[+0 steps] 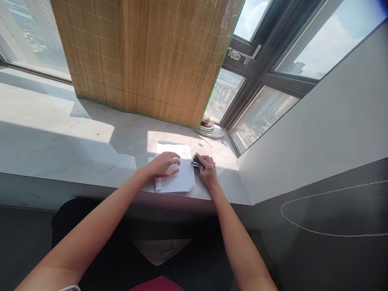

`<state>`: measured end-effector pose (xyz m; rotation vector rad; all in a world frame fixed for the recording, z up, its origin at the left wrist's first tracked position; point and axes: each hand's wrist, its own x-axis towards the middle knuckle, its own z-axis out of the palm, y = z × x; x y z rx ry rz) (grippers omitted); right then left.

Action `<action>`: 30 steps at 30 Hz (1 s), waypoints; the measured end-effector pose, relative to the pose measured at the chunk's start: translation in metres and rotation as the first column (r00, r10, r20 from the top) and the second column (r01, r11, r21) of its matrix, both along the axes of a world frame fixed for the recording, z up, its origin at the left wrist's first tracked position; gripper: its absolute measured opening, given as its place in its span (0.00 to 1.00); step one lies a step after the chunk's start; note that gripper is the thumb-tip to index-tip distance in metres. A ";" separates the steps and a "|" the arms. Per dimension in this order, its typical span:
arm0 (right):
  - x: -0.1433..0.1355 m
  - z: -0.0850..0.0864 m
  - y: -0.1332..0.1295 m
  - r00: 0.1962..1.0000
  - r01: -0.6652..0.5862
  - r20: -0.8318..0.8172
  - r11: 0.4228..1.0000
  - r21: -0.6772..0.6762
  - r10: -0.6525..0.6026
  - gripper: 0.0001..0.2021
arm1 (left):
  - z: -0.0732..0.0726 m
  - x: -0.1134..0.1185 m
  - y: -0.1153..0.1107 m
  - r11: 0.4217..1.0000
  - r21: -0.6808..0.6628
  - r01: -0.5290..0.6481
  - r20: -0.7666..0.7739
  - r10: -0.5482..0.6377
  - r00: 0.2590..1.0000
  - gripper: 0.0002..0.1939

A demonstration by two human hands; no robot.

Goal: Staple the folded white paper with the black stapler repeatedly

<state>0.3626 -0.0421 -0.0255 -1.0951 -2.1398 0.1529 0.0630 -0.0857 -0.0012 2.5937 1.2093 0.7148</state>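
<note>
A white stack of paper point(178, 182) lies on the window ledge near its front edge, its far part in bright sun. My left hand point(166, 165) rests on the paper's left half with its fingers spread. At the paper's right edge, my right hand point(207, 169) is wrapped round a small black stapler point(198, 161). The stapler's front end meets the paper's edge; whether its jaws are pressed together I cannot tell. Just beyond the stapler, a short strip of staples point(200, 144) lies on the ledge.
A bamboo blind point(145, 60) with green edging hangs down behind the paper. Stacked plates point(212, 130) stand in the window corner. A dark window frame point(257, 76) and a white wall point(318, 121) bound the right side. A looped cord point(283, 210) hangs at far right.
</note>
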 end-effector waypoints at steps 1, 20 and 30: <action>0.000 0.001 0.000 1.000 -0.005 0.010 1.000 0.000 0.005 0.25 | 0.002 0.006 0.004 0.999 -0.017 0.048 0.016 -0.048 0.999 0.15; -0.001 -0.001 0.000 0.992 0.040 0.115 0.997 0.073 -0.048 0.25 | -0.016 0.024 0.019 0.959 -0.187 0.211 0.000 -0.215 0.977 0.30; -0.005 0.001 -0.003 0.986 0.049 0.154 0.996 0.081 -0.061 0.25 | -0.016 0.023 0.018 0.961 -0.159 0.227 0.047 -0.222 0.974 0.28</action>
